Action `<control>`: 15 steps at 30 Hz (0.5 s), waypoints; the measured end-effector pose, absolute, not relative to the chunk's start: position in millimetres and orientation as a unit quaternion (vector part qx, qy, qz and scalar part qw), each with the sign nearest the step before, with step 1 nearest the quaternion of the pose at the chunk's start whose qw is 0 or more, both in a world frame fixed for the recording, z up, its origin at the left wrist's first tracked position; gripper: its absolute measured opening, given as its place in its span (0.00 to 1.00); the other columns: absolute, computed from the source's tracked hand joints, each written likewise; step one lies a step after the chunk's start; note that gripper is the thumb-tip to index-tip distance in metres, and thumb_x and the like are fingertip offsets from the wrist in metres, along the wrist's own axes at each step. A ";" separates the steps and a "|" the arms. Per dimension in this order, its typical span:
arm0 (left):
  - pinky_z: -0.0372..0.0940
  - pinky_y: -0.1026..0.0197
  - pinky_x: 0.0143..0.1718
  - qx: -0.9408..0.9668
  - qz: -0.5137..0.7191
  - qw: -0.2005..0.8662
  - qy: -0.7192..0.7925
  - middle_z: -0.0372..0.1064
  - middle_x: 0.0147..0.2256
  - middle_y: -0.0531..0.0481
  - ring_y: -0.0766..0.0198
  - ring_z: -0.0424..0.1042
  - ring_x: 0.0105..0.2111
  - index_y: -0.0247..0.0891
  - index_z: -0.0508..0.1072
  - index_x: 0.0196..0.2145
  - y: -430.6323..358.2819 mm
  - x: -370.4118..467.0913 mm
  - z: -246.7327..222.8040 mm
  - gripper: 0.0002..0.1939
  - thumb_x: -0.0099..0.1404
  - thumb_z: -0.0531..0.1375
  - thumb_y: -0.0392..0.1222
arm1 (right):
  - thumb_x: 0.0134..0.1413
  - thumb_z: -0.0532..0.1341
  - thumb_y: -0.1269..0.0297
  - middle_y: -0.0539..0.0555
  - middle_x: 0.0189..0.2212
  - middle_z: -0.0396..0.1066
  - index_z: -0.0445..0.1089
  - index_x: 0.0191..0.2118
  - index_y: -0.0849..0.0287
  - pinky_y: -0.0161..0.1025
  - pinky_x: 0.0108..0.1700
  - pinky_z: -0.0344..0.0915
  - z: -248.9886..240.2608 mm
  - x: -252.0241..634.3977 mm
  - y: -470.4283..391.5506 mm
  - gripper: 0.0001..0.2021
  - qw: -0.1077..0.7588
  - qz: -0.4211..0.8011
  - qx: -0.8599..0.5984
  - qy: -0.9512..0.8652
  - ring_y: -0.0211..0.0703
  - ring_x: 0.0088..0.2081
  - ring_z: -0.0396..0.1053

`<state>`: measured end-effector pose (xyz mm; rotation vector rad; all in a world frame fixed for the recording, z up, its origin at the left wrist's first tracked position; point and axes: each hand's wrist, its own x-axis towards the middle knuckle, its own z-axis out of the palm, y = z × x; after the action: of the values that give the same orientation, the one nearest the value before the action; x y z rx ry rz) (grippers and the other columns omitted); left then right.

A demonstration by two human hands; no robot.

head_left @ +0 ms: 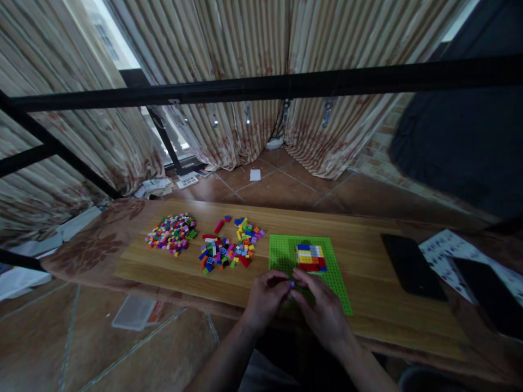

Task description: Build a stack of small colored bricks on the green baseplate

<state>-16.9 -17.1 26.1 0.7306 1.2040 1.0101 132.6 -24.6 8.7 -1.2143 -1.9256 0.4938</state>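
Note:
Over the near edge of the green baseplate, my left hand and my right hand meet at the fingertips. Between them is a small purple brick, pinched by the fingers of both hands. Just beyond my right hand, a block built of blue, white, yellow and red bricks stands on the baseplate. To the left lie a loose pile of mixed larger bricks and a denser pile of small bricks.
The bricks and baseplate rest on a wooden board. At the right are a black flat object, a printed sheet and a dark device. A clear plastic box is on the floor. A black metal bar crosses beyond.

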 end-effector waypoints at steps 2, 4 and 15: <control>0.63 0.66 0.26 0.326 0.454 0.622 0.548 0.69 0.22 0.53 0.69 0.67 0.22 0.35 0.73 0.31 -9.3 -8.5 26.7 0.10 0.51 0.64 0.42 | 0.59 0.57 0.62 0.56 0.45 0.73 0.66 0.53 0.52 0.46 0.46 0.70 12.1 145.5 -22.9 0.16 0.414 0.189 -0.513 -0.728 0.45 0.43 0.72; 0.64 0.66 0.27 0.338 0.464 0.598 0.559 0.69 0.23 0.54 0.68 0.68 0.23 0.35 0.73 0.30 -0.6 -0.8 27.9 0.09 0.52 0.64 0.42 | 0.59 0.56 0.61 0.56 0.44 0.72 0.68 0.50 0.53 0.45 0.46 0.70 13.9 160.4 -19.9 0.14 0.437 0.188 -0.550 -0.686 0.45 0.42 0.72; 0.67 0.63 0.33 0.465 0.451 0.518 0.558 0.74 0.30 0.50 0.65 0.71 0.30 0.37 0.75 0.35 9.1 37.4 20.4 0.08 0.58 0.61 0.42 | 0.59 0.54 0.59 0.57 0.42 0.72 0.71 0.43 0.56 0.45 0.47 0.68 2.0 196.6 -4.2 0.12 0.494 0.217 -0.590 -0.601 0.45 0.44 0.71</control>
<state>37.4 9.1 20.4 1.1162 1.3392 1.0827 196.6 -4.2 2.0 -1.4301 -1.4560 0.5251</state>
